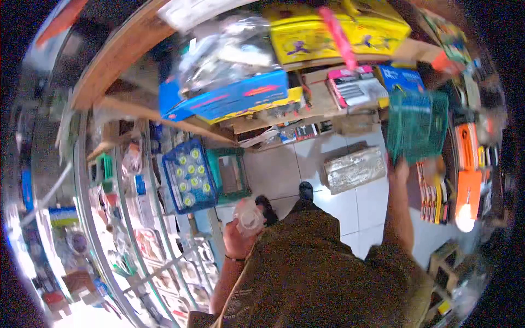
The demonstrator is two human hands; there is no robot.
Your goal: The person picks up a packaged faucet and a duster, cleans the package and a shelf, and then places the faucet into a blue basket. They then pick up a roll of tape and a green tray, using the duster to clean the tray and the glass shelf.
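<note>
Hands apart: left hand raised, clutching a clear plastic container; right hand outstretched, gripping a green basket.

The basket is green, the crate blue, the boxes yellow, the shirt olive, the floor pale.

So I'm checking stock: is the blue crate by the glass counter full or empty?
Full, or nearly: the blue crate shows rows of round pale-capped items across its whole opening. What they are is too blurred to tell.
</note>
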